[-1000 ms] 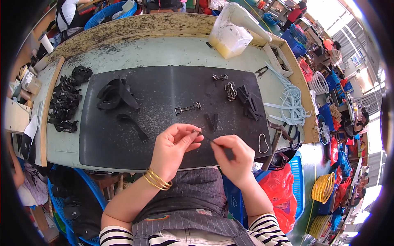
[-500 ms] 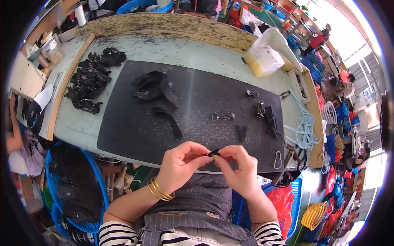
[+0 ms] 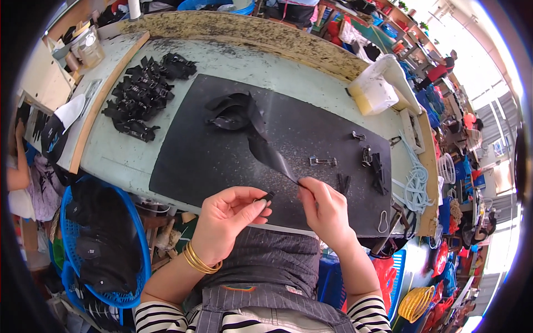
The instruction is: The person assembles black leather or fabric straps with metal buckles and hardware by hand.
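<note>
My left hand (image 3: 230, 219) is closed, pinching a small folded black piece (image 3: 268, 196) between thumb and fingers over the mat's near edge. My right hand (image 3: 327, 211) pinches the near end of a black strip (image 3: 272, 157). That strip slants away, twisted, toward a loose coil of black strip (image 3: 229, 114) on the dark mat (image 3: 189, 166). To the right of it lie a metal buckle-like clip (image 3: 323, 161), two smaller metal clips and several short black strips (image 3: 378, 173).
Many black pieces with metal fittings (image 3: 141, 97) lie heaped at the left. A cut white plastic container (image 3: 373, 95) stands at the back right, near pale blue cord (image 3: 415, 186). A blue basket (image 3: 145, 250) of black items sits lower left. A small white loop (image 3: 383, 221) lies on the mat.
My hands have parted. The right one has let go of the small piece and taken the strip's end, drawing it up; the left keeps the small piece and has moved slightly left.
</note>
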Motion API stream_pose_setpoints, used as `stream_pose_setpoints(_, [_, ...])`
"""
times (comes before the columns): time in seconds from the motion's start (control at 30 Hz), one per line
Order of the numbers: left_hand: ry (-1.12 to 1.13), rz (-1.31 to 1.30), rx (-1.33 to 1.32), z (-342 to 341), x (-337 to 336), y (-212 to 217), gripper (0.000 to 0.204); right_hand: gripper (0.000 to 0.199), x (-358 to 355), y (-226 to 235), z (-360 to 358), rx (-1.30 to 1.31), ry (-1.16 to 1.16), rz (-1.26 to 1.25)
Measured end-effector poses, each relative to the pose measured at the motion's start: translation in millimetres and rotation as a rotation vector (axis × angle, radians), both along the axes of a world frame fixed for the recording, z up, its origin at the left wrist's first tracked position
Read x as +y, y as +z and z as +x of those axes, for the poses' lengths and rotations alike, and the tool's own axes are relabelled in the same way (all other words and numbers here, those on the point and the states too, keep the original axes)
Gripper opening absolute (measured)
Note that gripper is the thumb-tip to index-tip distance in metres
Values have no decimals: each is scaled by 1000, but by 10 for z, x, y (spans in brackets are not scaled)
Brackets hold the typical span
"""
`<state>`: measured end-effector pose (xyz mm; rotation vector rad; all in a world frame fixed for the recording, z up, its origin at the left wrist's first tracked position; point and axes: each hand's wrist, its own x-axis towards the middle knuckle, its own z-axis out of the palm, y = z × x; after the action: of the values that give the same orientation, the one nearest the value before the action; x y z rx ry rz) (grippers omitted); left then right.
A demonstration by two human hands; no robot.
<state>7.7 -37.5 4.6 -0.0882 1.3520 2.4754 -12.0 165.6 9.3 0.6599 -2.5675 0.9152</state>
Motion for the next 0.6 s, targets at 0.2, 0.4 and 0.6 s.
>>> stream_pose_setpoints(0.2, [-106, 40, -17, 17, 277, 20, 18, 25, 134, 153, 346, 30, -133, -180])
stream_pose_setpoints(0.4, [-149, -33, 58, 121, 402, 13, 15, 22, 141, 169, 473, -438, -203, -793])
stream_pose_setpoints(0.6, [-154, -139, 130, 155, 440, -51, 12, 15, 213, 200, 483, -795, -152, -1011])
